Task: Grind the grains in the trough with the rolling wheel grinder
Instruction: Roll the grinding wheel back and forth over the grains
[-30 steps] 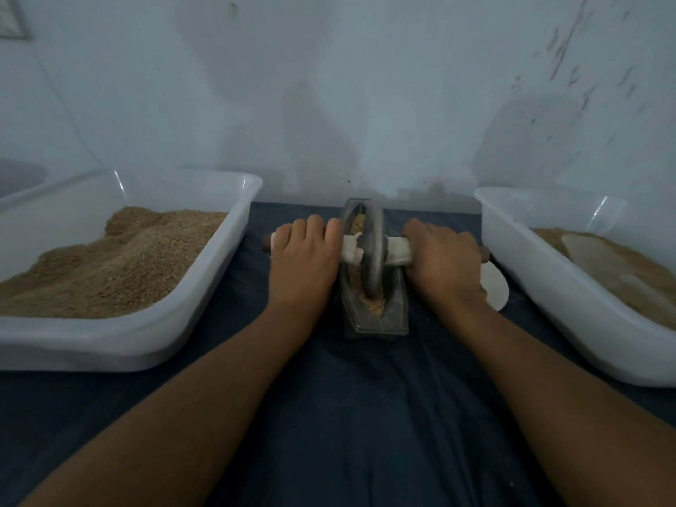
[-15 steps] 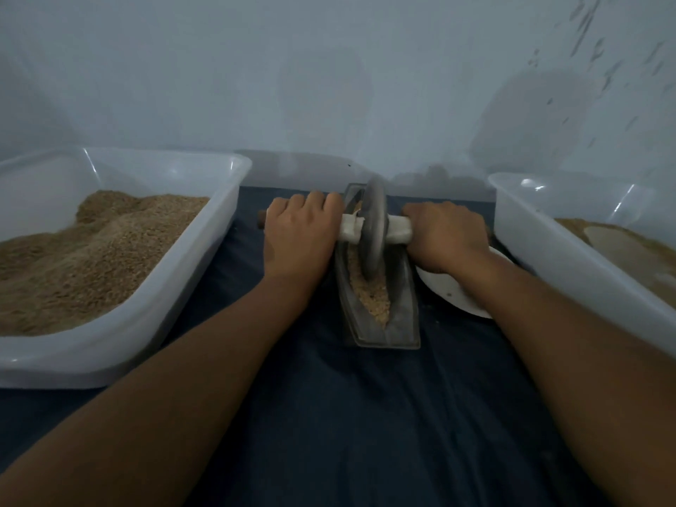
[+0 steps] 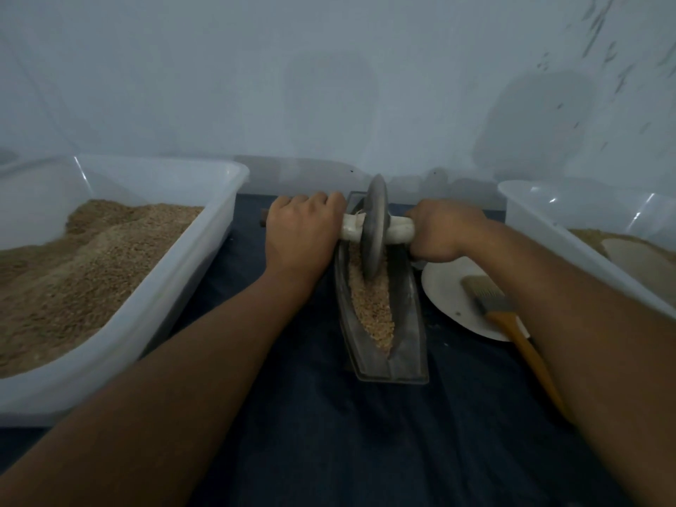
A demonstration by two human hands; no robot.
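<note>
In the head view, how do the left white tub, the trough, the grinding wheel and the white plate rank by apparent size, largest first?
1. Left white tub, clearly largest.
2. Trough.
3. White plate, though the right arm covers part of it, so this place is unsure.
4. Grinding wheel, seen nearly edge-on and farther away, so it looks smallest.

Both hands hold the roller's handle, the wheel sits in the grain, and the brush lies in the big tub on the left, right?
Not quite. The head view shows the brush lying across the white plate on the right, not in the left tub. The rest is right.
</note>
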